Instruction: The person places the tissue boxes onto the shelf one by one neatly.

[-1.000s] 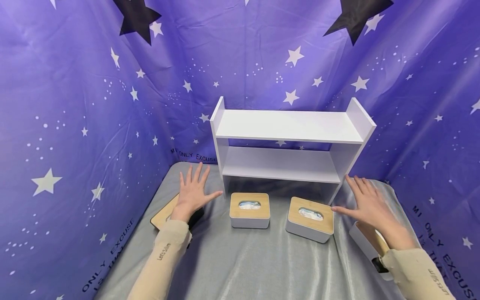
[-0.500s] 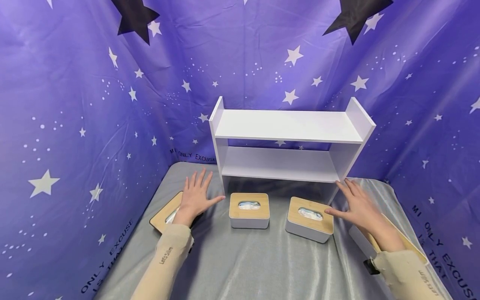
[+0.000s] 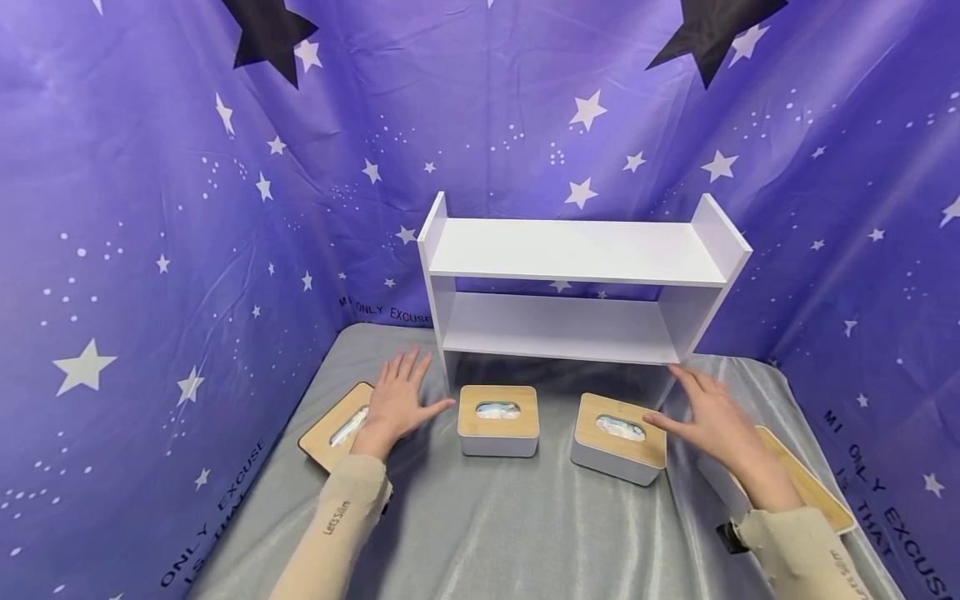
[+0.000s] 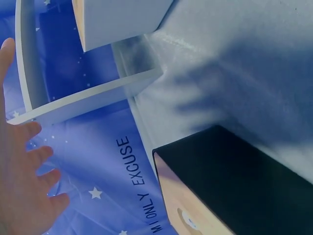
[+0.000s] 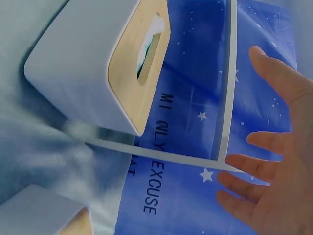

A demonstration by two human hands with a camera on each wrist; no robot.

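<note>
Four tissue boxes (image 3: 498, 427) sit on grey cloth (image 3: 525, 533) before a white shelf (image 3: 577, 250). The left hand (image 3: 393, 408), its fingers straight and spread, covers part of the leftmost box (image 3: 330, 427), so the head view shows little beyond its wood-toned lid; the left wrist view brings out a black side (image 4: 239, 181), running out of view. The right hand (image 3: 716, 425) has its fingers extended, its thumb apart from them. The right sleeve (image 3: 795, 542) and forearm screen much of the rightmost box (image 3: 798, 467). In the head view that thumb overlaps the inner right box (image 3: 618, 450); the right wrist view shows them apart, with the box's top cropped. The inner left box appears whole from the head, only partly from the left wrist.
</note>
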